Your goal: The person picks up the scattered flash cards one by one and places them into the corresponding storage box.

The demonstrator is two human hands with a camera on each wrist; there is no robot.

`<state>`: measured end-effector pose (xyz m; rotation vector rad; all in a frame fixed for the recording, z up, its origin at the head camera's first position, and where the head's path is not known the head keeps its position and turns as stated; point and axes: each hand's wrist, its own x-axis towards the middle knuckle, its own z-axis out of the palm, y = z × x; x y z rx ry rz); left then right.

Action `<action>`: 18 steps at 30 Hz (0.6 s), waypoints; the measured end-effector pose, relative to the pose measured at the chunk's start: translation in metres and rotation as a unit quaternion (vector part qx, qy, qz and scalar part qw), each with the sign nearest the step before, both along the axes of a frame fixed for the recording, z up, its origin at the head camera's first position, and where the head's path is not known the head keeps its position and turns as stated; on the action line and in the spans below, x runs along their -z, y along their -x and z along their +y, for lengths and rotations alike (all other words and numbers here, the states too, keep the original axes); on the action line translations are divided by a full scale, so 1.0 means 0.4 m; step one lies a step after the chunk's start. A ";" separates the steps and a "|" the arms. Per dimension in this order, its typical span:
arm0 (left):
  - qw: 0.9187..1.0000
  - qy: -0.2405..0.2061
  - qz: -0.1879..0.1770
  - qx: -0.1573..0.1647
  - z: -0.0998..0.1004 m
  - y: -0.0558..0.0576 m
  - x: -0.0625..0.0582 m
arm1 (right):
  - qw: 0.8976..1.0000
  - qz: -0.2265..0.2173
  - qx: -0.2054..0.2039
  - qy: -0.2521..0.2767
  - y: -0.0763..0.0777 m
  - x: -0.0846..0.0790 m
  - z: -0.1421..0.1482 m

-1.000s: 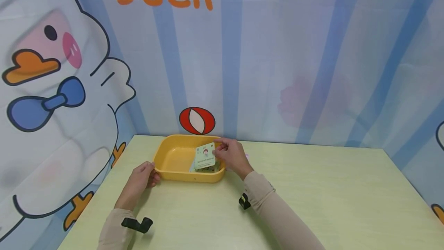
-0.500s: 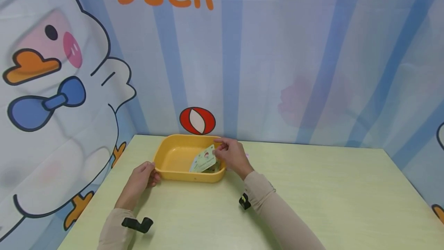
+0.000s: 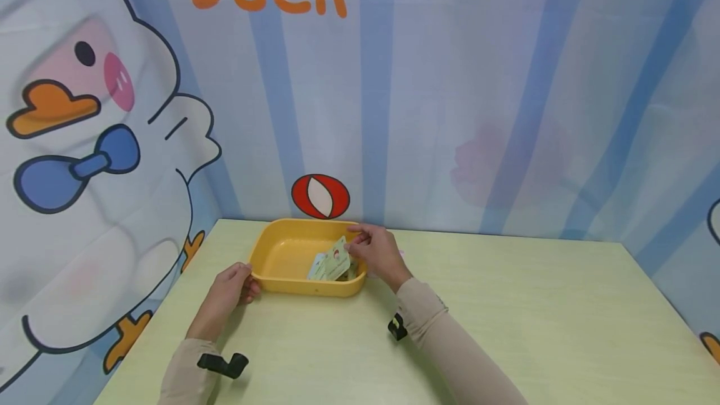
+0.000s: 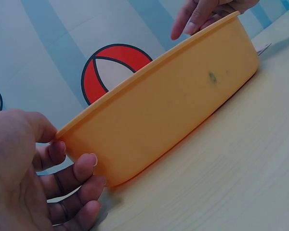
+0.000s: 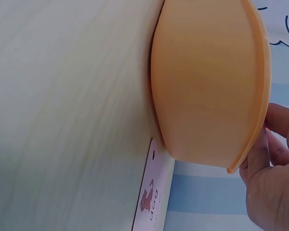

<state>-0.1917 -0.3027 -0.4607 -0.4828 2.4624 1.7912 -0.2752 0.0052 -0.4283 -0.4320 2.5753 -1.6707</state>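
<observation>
A yellow plastic tray (image 3: 281, 284) stands at the back of the table, with several small cards inside its right end. At the tray's left front corner my left hand (image 3: 227, 292) holds the rim between thumb and fingers. Reaching over the right rim, my right hand (image 3: 379, 258) pinches the right edge of a pale green card (image 3: 332, 264) with a small printed picture. That card leans at a slant over darker cards and a light blue one. Seen from the right wrist, the fingertips of my right hand (image 5: 274, 183) are hidden behind the tray wall.
A pinkish card (image 5: 147, 202) printed with "dog" and an animal lies on the table just outside the tray's right end. Behind the table (image 3: 506, 317) hangs a striped cloth backdrop (image 3: 439, 111) with a duck picture and a red ball printed low.
The pale green card has turned from facing the head camera to a steep slant, its lettering now less readable. Both hands and the tray stay in place.
</observation>
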 end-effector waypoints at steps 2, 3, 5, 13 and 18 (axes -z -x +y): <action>1.000 0.000 0.001 0.001 0.000 0.000 0.000 | 1.000 0.002 0.000 0.003 -0.001 -0.001 0.001; 1.000 -0.001 0.001 0.002 0.000 0.000 0.000 | 1.000 0.001 -0.001 0.008 -0.001 -0.001 0.001; 1.000 -0.002 0.000 0.002 0.000 0.000 0.000 | 1.000 -0.005 -0.003 0.024 0.000 -0.002 0.001; 1.000 0.002 0.006 0.005 0.001 -0.002 0.001 | 0.994 -0.033 -0.001 0.104 0.006 0.001 0.006; 1.000 0.003 0.005 0.003 0.000 -0.003 -0.001 | 0.993 -0.028 0.016 0.116 0.010 0.002 0.027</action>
